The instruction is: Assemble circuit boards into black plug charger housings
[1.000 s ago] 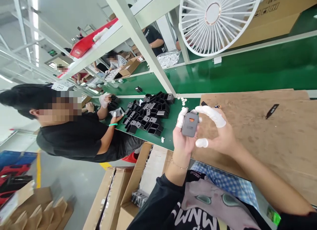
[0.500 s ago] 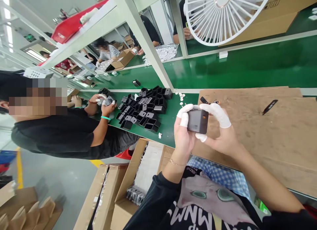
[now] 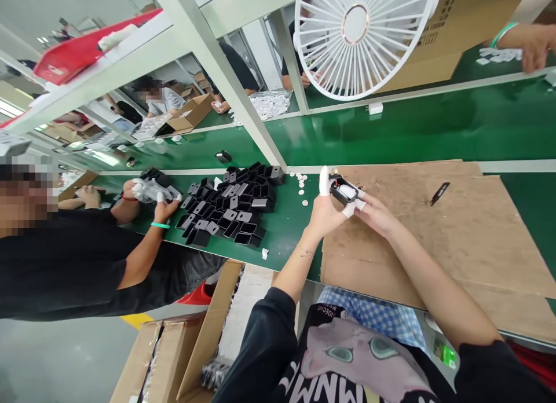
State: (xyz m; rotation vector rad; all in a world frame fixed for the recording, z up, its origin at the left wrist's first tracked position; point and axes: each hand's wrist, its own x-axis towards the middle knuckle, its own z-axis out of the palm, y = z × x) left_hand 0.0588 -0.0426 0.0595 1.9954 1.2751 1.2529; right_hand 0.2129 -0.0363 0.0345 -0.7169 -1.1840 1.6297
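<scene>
Both my hands hold one small dark grey charger block (image 3: 343,192) above the near-left corner of a brown cardboard sheet (image 3: 456,241). My left hand (image 3: 324,209) grips its left side, with a white finger cot on the raised fingertip. My right hand (image 3: 373,212) pinches its right side, also with white cots on the fingertips. A pile of several black open shells (image 3: 230,209) lies on the green bench (image 3: 286,223) to the left of my hands. Small white round caps (image 3: 300,183) lie scattered between the pile and the cardboard.
A co-worker in black on the left holds a plastic bag (image 3: 150,190) by the pile. A white fan (image 3: 356,35) hangs above the green conveyor belt (image 3: 412,131). A thin black strip (image 3: 439,193) lies on the cardboard. Open cartons (image 3: 195,345) stand below the bench. Other people work behind.
My hands have moved away from me and down toward the cardboard's corner, turning the block so its open end faces up. The view swung to the right.
</scene>
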